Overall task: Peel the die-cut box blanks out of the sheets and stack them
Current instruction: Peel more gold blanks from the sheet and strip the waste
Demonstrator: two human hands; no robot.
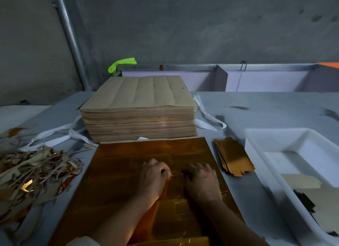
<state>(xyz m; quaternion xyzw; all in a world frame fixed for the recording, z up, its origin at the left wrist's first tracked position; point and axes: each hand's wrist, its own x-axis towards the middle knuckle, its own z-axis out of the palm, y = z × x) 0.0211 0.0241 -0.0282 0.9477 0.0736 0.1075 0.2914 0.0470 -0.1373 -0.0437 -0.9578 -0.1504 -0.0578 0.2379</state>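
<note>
A gold foil die-cut sheet (117,172) lies flat on the table in front of me, cut lines faintly visible. My left hand (153,174) sits on its middle with fingers curled, pinching at the sheet's surface near the thumb tip. My right hand (200,181) rests beside it, fingers bent down onto the sheet. A small stack of peeled gold blanks (233,157) lies to the right of the sheet. Behind the sheet stands a tall stack of brown-backed sheets (139,110).
A heap of torn waste strips (34,174) covers the left of the table. A white plastic tub (293,146) with some pieces inside stands at the right. White straps (207,117) trail around the tall stack. A grey wall and pipe stand behind.
</note>
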